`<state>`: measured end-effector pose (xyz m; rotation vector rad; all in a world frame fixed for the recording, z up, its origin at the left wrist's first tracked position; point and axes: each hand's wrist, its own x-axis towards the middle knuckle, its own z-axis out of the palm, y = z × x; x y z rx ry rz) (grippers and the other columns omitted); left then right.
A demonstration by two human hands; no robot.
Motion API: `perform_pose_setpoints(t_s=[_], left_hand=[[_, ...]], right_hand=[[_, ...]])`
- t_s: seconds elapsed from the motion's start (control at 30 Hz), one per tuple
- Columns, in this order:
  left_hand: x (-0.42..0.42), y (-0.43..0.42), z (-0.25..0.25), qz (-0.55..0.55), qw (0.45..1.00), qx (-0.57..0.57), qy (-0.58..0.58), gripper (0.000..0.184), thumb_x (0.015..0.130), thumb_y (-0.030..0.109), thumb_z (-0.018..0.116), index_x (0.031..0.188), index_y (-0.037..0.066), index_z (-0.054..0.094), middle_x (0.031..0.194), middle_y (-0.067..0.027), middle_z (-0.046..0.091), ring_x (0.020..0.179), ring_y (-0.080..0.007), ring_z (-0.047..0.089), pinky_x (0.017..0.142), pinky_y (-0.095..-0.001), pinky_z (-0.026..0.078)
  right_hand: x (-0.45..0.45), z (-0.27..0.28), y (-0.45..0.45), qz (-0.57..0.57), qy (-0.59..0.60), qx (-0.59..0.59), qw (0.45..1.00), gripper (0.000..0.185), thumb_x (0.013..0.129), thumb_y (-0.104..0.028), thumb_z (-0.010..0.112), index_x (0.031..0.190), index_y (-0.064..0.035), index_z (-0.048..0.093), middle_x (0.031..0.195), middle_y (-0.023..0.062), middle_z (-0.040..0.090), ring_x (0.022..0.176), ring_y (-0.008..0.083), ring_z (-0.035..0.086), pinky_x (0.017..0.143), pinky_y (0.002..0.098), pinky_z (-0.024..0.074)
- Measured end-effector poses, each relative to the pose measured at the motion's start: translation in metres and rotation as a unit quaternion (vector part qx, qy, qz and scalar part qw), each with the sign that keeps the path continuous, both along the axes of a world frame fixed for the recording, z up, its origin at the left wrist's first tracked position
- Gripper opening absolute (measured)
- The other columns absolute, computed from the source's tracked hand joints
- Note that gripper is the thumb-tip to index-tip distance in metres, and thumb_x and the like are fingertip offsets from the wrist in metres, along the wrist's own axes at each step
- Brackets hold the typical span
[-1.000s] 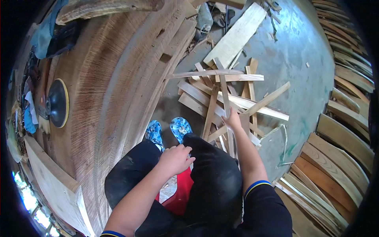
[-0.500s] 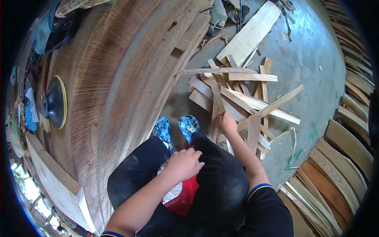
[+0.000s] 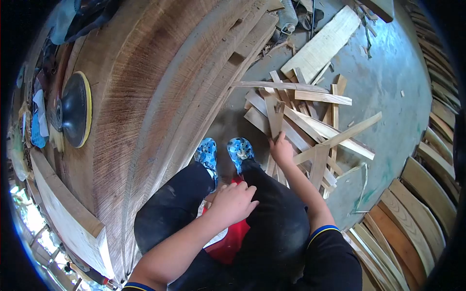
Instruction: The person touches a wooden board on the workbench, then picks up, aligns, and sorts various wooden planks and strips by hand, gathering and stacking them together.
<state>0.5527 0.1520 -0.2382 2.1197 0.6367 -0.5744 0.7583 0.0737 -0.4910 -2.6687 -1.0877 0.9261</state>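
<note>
My right hand reaches down to the heap of offcuts on the floor, its fingers closed on the lower end of a short wooden strip. That strip stands tilted, with its broad face toward me. Around it lie other pale strips, crossed over one another. My left hand rests above my lap by the right knee, holding nothing, with the fingers loosely bent and the thumb apart. Below it shows something red, partly hidden between my legs.
Thick wooden slabs rise along my left, with a yellow-edged round pad on them. A wide pale board lies on the floor beyond the heap. Curved planks line the right side. A plastic bottle lies at the top.
The strip in my right hand has turned so more of its broad face shows. My left hand stays over my lap. The whole view has shifted slightly.
</note>
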Motion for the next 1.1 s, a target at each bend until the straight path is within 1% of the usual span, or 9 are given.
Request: perform_pose_setpoints(t_s=[0.23,0.33,0.43,0.53,0.73,0.93,0.97,1.0,1.1], left_hand=[[-0.007,-0.004,-0.005,0.007,1.0,0.012,-0.004,0.031,0.093,0.033,0.067,0.107,0.005,0.064,0.1,-0.0151,0.067,0.096,-0.0352,0.068,0.084,-0.0494,0.053],[-0.006,-0.006,-0.007,0.009,1.0,0.015,0.0,0.03,0.092,0.032,0.067,0.105,0.005,0.065,0.098,-0.0151,0.067,0.095,-0.0351,0.068,0.083,-0.0497,0.054],[-0.003,-0.001,-0.002,-0.033,0.999,0.009,0.026,0.04,0.094,0.035,0.065,0.121,0.006,0.064,0.105,-0.0151,0.067,0.097,-0.0347,0.068,0.083,-0.0484,0.056],[0.001,0.0,-0.001,-0.042,0.998,0.018,0.036,0.039,0.094,0.035,0.064,0.121,0.006,0.064,0.104,-0.0154,0.067,0.096,-0.035,0.068,0.084,-0.0491,0.056],[0.012,-0.001,-0.002,0.002,1.0,0.017,-0.014,0.041,0.096,0.036,0.061,0.126,0.008,0.062,0.109,-0.0148,0.067,0.102,-0.0351,0.068,0.088,-0.0474,0.056],[0.014,0.005,0.041,0.121,0.967,-0.012,-0.224,0.048,0.1,0.036,0.059,0.14,0.011,0.051,0.113,-0.014,0.066,0.104,-0.0348,0.066,0.089,-0.0446,0.054],[0.011,-0.001,0.047,0.127,0.956,-0.006,-0.265,0.051,0.1,0.035,0.059,0.143,0.01,0.049,0.113,-0.0133,0.065,0.106,-0.0335,0.065,0.091,-0.0424,0.053],[0.011,-0.009,0.056,0.132,0.951,0.004,-0.281,0.051,0.1,0.035,0.059,0.143,0.01,0.049,0.113,-0.0133,0.065,0.106,-0.0335,0.065,0.091,-0.0424,0.053],[0.019,-0.039,0.093,0.119,0.906,0.012,-0.406,0.062,0.097,0.043,0.061,0.147,0.011,0.046,0.129,-0.0193,0.06,0.118,-0.0386,0.06,0.101,-0.0446,0.049]], right_hand=[[0.003,-0.011,0.01,0.003,-0.009,-0.077,0.997,0.049,0.085,-0.029,0.074,0.112,0.0022,0.047,0.113,0.0244,0.057,0.091,0.0439,0.069,0.079,0.048,0.0588],[0.0,-0.024,0.009,-0.025,-0.024,-0.065,0.997,0.046,0.084,-0.025,0.073,0.111,0.0022,0.048,0.112,0.0228,0.057,0.093,0.0431,0.069,0.082,0.0478,0.0583],[0.002,-0.021,-0.003,-0.095,0.017,-0.014,0.995,0.045,0.084,-0.018,0.068,0.117,0.0038,0.047,0.115,0.0291,0.06,0.099,0.0479,0.066,0.085,0.0521,0.0555],[0.014,0.009,-0.009,-0.149,0.045,0.014,0.988,0.053,0.086,-0.017,0.065,0.129,0.0029,0.042,0.118,0.0346,0.061,0.104,0.0534,0.061,0.087,0.0584,0.0511],[0.042,0.142,-0.034,-0.144,0.03,0.114,0.983,0.048,0.094,-0.018,0.06,0.134,-0.0009,0.041,0.117,0.0354,0.061,0.105,0.0562,0.059,0.088,0.0606,0.0483],[0.092,0.292,-0.074,-0.105,-0.047,0.288,0.951,0.057,0.097,-0.024,0.062,0.139,0.0079,0.039,0.122,0.0338,0.06,0.114,0.0496,0.058,0.099,0.0496,0.046],[0.089,0.347,-0.07,-0.121,-0.054,0.221,0.966,0.057,0.099,-0.025,0.061,0.139,0.0105,0.04,0.125,0.0333,0.06,0.114,0.0485,0.059,0.1,0.0485,0.0453],[0.086,0.373,-0.073,-0.134,-0.124,0.269,0.946,0.058,0.1,-0.026,0.061,0.139,0.0119,0.039,0.128,0.0321,0.058,0.116,0.0477,0.058,0.1,0.0482,0.0446],[0.076,0.452,-0.081,-0.127,-0.155,0.351,0.915,0.057,0.1,-0.026,0.06,0.14,0.0104,0.041,0.13,0.03,0.056,0.115,0.046,0.058,0.1,0.0468,0.0448]])
